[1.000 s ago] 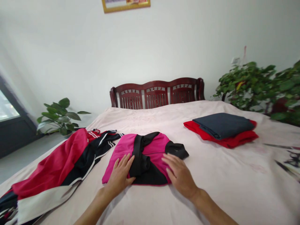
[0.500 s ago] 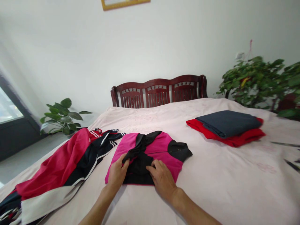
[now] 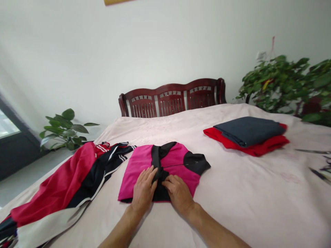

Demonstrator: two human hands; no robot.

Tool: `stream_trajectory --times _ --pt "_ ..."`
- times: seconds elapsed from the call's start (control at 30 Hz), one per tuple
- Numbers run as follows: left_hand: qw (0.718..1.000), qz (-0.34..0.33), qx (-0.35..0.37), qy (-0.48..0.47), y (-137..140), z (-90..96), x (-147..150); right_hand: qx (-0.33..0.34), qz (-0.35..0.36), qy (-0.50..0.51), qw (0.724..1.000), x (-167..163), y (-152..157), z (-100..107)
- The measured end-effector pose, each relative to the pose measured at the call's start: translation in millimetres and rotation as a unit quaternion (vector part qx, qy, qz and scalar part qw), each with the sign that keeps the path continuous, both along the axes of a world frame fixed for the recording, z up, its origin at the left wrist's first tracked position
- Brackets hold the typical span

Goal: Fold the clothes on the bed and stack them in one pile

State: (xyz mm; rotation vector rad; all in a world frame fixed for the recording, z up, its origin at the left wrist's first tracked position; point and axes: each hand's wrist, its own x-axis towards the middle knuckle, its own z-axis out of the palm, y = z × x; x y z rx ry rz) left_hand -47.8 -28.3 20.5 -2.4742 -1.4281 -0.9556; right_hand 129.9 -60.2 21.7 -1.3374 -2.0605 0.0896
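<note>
A magenta and black jacket (image 3: 141, 158) lies partly folded on the bed, its dark collar (image 3: 196, 163) pointing right. Across its middle runs a black sleeve (image 3: 156, 156), laid over the magenta cloth. My left hand (image 3: 144, 188) rests on the jacket's left part, fingers stretched out along the sleeve and pressing on it. Close beside it, my right hand (image 3: 178, 193) has its fingers curled and the black cloth pinched at the fingertips. The undersides of both hands are hidden.
To the left lies a rumpled red, navy and white garment (image 3: 69, 175). A folded dark blue cloth (image 3: 250, 129) sits on a folded red one (image 3: 258, 148) at right. Thin dark objects (image 3: 319, 175) lie at the right edge. Beyond the bedsheet (image 3: 232, 206) stands a wooden headboard (image 3: 172, 100).
My left hand has moved right, letting go of the sleeve's lifted edge and laying it flatter across the jacket. My right hand stays on the black cloth. The view has shifted slightly.
</note>
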Motion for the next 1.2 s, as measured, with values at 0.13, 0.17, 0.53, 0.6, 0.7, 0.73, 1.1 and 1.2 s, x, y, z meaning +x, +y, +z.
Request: stream_trajectory --times 0.13,0.17,0.53,0.6,0.7,0.73,1.1,1.2 --pt "0.998 -0.032 -0.01 0.053 -1.1 -1.7 1.8 0.001 0.002 0.007 1.0 -1.1 0.1 -2.2" --pt "0.997 -0.036 -0.012 0.064 -2.2 -3.9 2.6 -0.001 0.003 0.022 1.0 -1.1 0.5 -3.2" --pt "0.994 -0.063 -0.007 0.091 -8.5 -9.1 10.0 0.057 -0.056 0.326 0.942 9.6 17.0 -10.4" --pt "0.993 -0.075 -0.011 0.086 -11.3 -7.8 10.0 0.072 -0.033 0.321 0.944 8.4 14.8 -9.8" --pt "0.992 -0.104 -0.022 0.071 -15.8 -6.1 6.8 0.071 0.005 0.298 0.952 6.3 11.0 -8.5" --pt "0.991 -0.114 -0.029 0.06 -17.4 -5.6 5.5 0.06 0.015 0.288 0.956 5.8 10.3 -7.7" --pt "0.912 -0.064 -0.215 -0.345 -1.2 24.0 -5.2 -0.05 0.047 0.15 0.986 3.5 6.9 -0.7" --pt "0.946 -0.04 -0.194 -0.257 39.4 47.7 -13.9 -0.053 0.031 0.139 0.988 1.3 3.6 3.2"
